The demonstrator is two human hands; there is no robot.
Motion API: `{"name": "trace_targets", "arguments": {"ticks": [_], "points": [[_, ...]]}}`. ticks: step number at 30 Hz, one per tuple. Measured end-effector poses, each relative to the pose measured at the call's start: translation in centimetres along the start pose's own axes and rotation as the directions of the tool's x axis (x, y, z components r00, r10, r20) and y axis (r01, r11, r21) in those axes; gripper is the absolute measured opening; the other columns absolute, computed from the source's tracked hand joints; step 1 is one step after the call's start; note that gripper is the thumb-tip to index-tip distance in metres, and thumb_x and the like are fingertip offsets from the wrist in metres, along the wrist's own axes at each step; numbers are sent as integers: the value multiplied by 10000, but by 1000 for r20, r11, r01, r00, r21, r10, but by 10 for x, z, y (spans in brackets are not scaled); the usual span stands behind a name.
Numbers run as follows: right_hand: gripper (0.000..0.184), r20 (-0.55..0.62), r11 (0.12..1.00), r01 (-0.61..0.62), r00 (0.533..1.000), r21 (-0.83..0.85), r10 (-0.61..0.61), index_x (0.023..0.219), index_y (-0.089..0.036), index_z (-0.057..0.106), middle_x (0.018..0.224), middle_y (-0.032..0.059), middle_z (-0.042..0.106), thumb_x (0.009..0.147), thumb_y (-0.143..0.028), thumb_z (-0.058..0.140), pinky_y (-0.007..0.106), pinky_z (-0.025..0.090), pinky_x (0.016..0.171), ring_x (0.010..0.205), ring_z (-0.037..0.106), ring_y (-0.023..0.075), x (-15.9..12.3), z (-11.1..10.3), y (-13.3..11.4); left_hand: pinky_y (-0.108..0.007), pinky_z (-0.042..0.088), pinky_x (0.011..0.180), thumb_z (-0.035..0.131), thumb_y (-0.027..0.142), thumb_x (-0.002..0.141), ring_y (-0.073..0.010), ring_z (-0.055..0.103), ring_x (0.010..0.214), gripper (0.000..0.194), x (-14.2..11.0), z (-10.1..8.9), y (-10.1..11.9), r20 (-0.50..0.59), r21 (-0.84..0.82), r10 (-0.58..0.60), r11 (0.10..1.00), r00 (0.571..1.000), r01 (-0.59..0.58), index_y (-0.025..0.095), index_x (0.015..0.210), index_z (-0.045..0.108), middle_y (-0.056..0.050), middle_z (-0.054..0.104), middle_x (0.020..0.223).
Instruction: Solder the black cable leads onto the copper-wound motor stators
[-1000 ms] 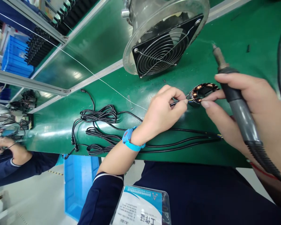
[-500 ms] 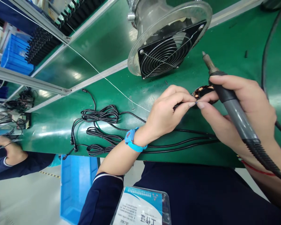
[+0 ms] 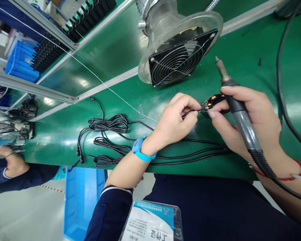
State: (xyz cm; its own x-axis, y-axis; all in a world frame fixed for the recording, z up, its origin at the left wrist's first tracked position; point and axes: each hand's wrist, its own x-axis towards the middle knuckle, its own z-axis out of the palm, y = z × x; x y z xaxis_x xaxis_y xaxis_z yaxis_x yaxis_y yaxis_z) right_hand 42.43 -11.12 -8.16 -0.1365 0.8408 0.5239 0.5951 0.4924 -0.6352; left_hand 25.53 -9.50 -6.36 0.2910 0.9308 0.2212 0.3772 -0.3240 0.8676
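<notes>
My right hand (image 3: 251,117) is closed around a soldering iron (image 3: 243,122), whose tip points up and away from the work. The same hand's thumb and a fingertip pinch close to a ring-shaped motor stator with copper windings (image 3: 213,100). My left hand (image 3: 179,120) is closed on a thin black cable (image 3: 189,112), its end reaching toward the stator. Thin solder wire (image 3: 125,100) runs from the upper left down to my left hand. Whether the fingertips of my right hand hold a fine lead is too small to tell.
A fume duct with a fan and wire guard (image 3: 177,65) hangs just beyond my hands. Coiled black cables (image 3: 107,123) lie on the green bench (image 3: 52,134) to the left. The iron's cord loops at right. A blue bin (image 3: 82,201) stands below; a co-worker's arm (image 3: 15,164) is far left.
My left fingertips have drawn back left from my right fingertips, opening a gap where the black cable end shows. My right hand and the iron have shifted slightly left.
</notes>
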Motion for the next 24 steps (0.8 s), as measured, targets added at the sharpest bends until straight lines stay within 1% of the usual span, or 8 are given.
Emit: {"name": "trace_targets", "arguments": {"ticks": [3, 6, 9, 12, 15, 17, 19, 24], "points": [[456, -3, 1000, 19, 1000, -5, -19, 1312, -282, 447, 884, -20, 623, 880, -270, 592, 386, 461, 938, 1040, 570, 190, 0, 0, 0, -220, 452, 662, 490, 85, 811, -83, 509, 715, 117, 1, -6, 3, 87, 31, -65, 998, 994, 62, 174, 880, 522, -5, 558, 844], [449, -17, 999, 39, 999, -12, -39, 1307, -280, 449, 878, -11, 615, 880, -257, 587, 390, 465, 935, 1038, 566, 195, -1, -1, 0, -207, 403, 587, 521, 156, 842, -62, 461, 608, 16, 3, -14, 6, 177, 58, -123, 992, 977, 114, 167, 852, 514, 23, 553, 747], [459, -44, 999, 45, 998, 2, -45, 1313, -276, 456, 866, -3, 607, 875, -249, 593, 401, 464, 929, 1020, 566, 201, -2, 0, 0, -217, 359, 568, 577, 254, 847, -65, 436, 596, 156, 5, -23, 8, 226, 147, -136, 984, 965, 104, 163, 746, 501, 36, 521, 667], [499, -47, 997, 52, 998, 52, -50, 1330, -283, 444, 860, -9, 601, 861, -228, 604, 414, 450, 955, 927, 580, 186, -3, 1, 2, -222, 361, 583, 552, 271, 872, -72, 439, 621, 205, 6, -26, 7, 93, 146, -127, 983, 988, 112, 168, 711, 478, 29, 502, 666], [529, -44, 996, 60, 997, 69, -57, 1342, -286, 433, 851, -15, 601, 850, -216, 615, 400, 444, 955, 895, 584, 176, -2, 1, 2, -216, 397, 596, 451, 203, 913, -70, 473, 639, 120, 5, -22, 5, -32, 11, -131, 991, 991, 132, 178, 802, 490, 18, 534, 744], [536, -42, 995, 73, 997, 64, -70, 1350, -293, 424, 841, -21, 602, 853, -222, 611, 402, 443, 945, 909, 588, 180, -1, 0, 2, -218, 429, 626, 436, 152, 906, -74, 510, 686, 95, 4, -16, 4, -35, -31, -106, 994, 994, 105, 180, 847, 504, 6, 560, 810], [543, -35, 993, 92, 995, 67, -90, 1362, -301, 407, 840, -25, 604, 858, -233, 597, 423, 444, 944, 930, 593, 190, 0, 0, 3, -231, 452, 667, 468, 138, 890, -89, 528, 738, 83, 3, -10, 4, -28, 4, -49, 999, 998, 49, 178, 850, 528, -8, 570, 847], [568, -31, 989, 113, 993, 99, -110, 1370, -282, 404, 858, -17, 611, 843, -238, 610, 445, 457, 939, 950, 604, 210, 0, 1, 8, -254, 466, 732, 496, 192, 906, -110, 538, 803, 90, 1, -2, 4, 107, 44, 116, 992, 987, -122, 169, 876, 577, -24, 594, 861]]}}
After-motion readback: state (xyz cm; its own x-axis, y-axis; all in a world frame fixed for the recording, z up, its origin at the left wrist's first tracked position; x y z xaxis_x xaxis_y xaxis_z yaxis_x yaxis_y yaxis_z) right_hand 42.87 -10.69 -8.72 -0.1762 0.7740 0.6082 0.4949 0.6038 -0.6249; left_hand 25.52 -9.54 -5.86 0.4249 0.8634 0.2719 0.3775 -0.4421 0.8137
